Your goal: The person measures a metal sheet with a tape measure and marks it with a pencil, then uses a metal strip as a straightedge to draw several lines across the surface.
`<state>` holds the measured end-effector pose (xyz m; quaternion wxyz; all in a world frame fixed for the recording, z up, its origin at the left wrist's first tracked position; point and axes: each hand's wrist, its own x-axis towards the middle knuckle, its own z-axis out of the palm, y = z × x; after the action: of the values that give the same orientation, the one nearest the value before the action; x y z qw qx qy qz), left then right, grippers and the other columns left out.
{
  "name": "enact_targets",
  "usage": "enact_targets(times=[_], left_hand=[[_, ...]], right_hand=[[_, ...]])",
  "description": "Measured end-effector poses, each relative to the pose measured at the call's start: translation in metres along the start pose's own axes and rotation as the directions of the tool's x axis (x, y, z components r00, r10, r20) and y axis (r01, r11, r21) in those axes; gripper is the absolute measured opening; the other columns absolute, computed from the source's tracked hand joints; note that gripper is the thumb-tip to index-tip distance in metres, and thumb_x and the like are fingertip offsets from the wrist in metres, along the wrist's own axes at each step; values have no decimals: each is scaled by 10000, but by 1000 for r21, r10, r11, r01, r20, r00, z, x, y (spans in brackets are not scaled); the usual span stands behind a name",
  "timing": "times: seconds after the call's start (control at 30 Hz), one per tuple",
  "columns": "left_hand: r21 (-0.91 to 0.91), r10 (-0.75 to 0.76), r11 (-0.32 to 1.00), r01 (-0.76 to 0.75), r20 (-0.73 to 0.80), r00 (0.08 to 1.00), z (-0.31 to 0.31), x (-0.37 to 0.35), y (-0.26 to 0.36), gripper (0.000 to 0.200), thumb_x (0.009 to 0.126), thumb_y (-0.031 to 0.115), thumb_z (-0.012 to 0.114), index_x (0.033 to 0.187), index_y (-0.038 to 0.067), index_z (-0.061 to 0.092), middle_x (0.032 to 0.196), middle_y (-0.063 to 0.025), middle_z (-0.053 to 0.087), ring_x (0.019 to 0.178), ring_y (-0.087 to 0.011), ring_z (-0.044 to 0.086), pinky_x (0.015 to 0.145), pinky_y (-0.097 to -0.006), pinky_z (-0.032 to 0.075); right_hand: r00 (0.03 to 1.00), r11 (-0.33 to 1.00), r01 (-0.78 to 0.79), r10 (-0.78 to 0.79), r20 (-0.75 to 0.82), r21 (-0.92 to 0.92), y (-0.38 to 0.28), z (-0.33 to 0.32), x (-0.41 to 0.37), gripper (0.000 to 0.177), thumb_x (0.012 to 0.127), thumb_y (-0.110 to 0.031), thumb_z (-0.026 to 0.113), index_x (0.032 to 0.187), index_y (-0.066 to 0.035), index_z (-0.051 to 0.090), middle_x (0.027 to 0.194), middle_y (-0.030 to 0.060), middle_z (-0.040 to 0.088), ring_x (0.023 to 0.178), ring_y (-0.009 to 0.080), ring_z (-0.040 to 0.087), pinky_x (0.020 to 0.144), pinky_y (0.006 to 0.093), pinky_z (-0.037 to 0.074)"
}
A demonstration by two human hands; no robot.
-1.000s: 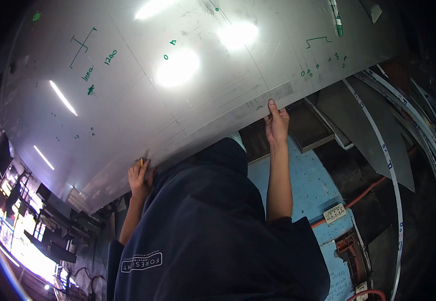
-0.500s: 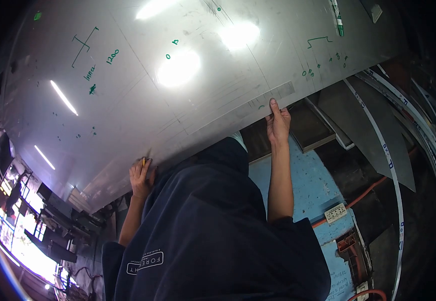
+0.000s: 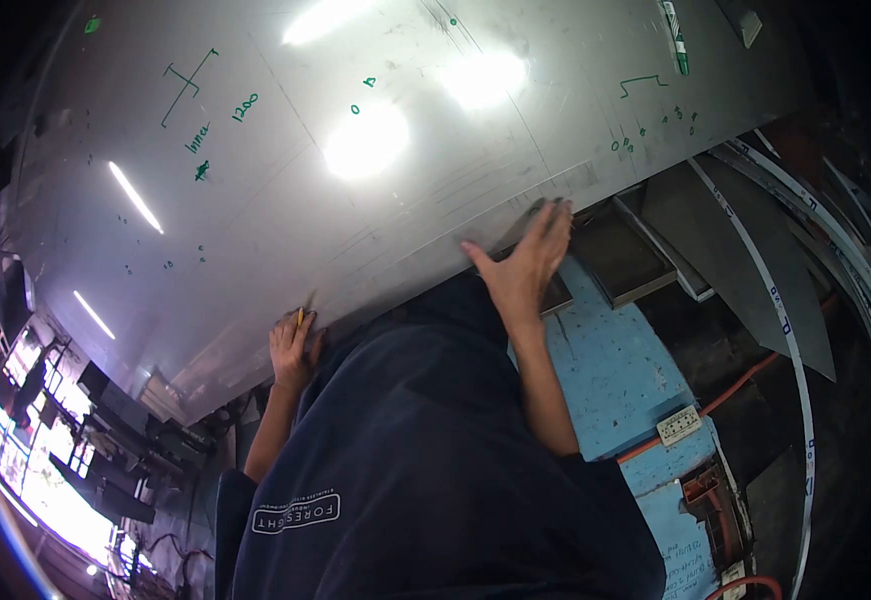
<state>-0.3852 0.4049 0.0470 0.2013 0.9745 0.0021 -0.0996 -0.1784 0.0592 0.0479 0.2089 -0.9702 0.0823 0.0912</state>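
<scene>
A large grey metal sheet [image 3: 255, 200] with green handwriting and faint lines lies in front of my body. At its near edge, my left hand [image 3: 293, 348] holds a thin yellow pencil-like tool [image 3: 300, 316] between its fingers, its far end close to the sheet surface. To the right, my right hand [image 3: 523, 270] is spread over the near edge, thumb apart from the fingers and nothing in it. The fingertips are slightly blurred; whether they touch the sheet I cannot tell.
A green-and-white marker [image 3: 677, 45] lies on the sheet at the upper right. Beyond the right edge are curved metal strips [image 3: 770, 290], a blue surface [image 3: 605, 370], a white socket strip [image 3: 678, 425] and an orange cable [image 3: 745, 382]. Machinery stands at the lower left.
My right hand has let go of the sheet's edge, moved left and opened. My left hand, with the yellow tool, has shifted slightly right. The sheet's markings appear slightly shifted in view.
</scene>
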Motion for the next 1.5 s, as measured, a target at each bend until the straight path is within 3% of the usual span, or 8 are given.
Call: enact_targets(times=[0.3, 0.37, 0.43, 0.63, 0.83, 1.0, 1.23, 1.5], left_hand=[[-241, -177, 948, 208, 143, 974, -24, 29, 22, 543, 808, 120, 796, 1305, 50, 590, 1187, -184, 568, 1081, -385, 552, 922, -458, 463], [-349, -73, 930, 117, 136, 988, -33, 69, 36, 478, 838, 82, 763, 1284, 30, 601, 1061, -203, 585, 939, -394, 564, 871, -451, 489], [-372, 243, 893, -253, -74, 967, -21, 125, 50, 425, 864, 55, 725, 1278, 38, 630, 925, -184, 607, 841, -375, 592, 810, -433, 514], [-768, 352, 597, -233, -10, 936, 9, 284, 169, 276, 949, 110, 650, 1214, 36, 671, 1001, -179, 739, 881, -321, 719, 796, -362, 555], [-662, 410, 705, -254, 89, 908, 45, 346, 223, 209, 944, 219, 639, 975, 16, 678, 914, -175, 749, 852, -348, 737, 766, -391, 572], [-469, 580, 730, -498, 39, 814, 43, 342, 226, 186, 883, 208, 657, 946, 34, 644, 769, -170, 697, 734, -385, 693, 672, -459, 550], [-250, 460, 883, -397, 290, 839, -13, 204, 108, 272, 859, 241, 726, 1054, 87, 614, 789, -158, 658, 774, -381, 645, 734, -488, 507], [-276, 396, 887, -371, 41, 917, -16, 127, 61, 236, 833, 171, 725, 1011, 60, 617, 841, -131, 680, 796, -359, 660, 818, -467, 524]], right_hand=[[979, 992, 2, 24, 203, -129, -9, 12, 0, 1379, 656, -576, 868, 1521, 162, 86, 1622, 331, 51, 1520, 464, 54, 1222, 595, 72], [979, 993, -7, 31, 201, -121, -9, 12, 2, 1373, 657, -571, 869, 1521, 160, 93, 1625, 326, 46, 1523, 458, 48, 1221, 597, 73], [974, 994, -26, 49, 223, -106, -11, 11, 3, 1370, 652, -565, 874, 1520, 163, 102, 1627, 326, 38, 1524, 457, 44, 1222, 592, 80], [975, 991, -36, 63, 214, -131, -12, 14, 5, 1380, 630, -575, 878, 1514, 166, 121, 1623, 331, 66, 1522, 461, 63, 1226, 582, 98], [964, 986, -65, 103, 246, -157, -21, 5, 7, 1358, 633, -570, 878, 1508, 163, 142, 1617, 334, 93, 1521, 459, 80, 1224, 581, 115], [972, 989, -51, 81, 223, -141, -22, 4, 8, 1354, 639, -578, 870, 1507, 165, 143, 1616, 336, 93, 1519, 463, 84, 1220, 589, 114], [975, 988, -11, 44, 217, -152, -12, 12, 4, 1368, 654, -589, 857, 1516, 167, 111, 1621, 339, 56, 1518, 474, 64, 1215, 602, 86], [977, 982, 16, 24, 210, -186, -10, 17, 4, 1389, 643, -609, 857, 1512, 175, 110, 1619, 343, 47, 1517, 476, 61, 1218, 598, 79]])
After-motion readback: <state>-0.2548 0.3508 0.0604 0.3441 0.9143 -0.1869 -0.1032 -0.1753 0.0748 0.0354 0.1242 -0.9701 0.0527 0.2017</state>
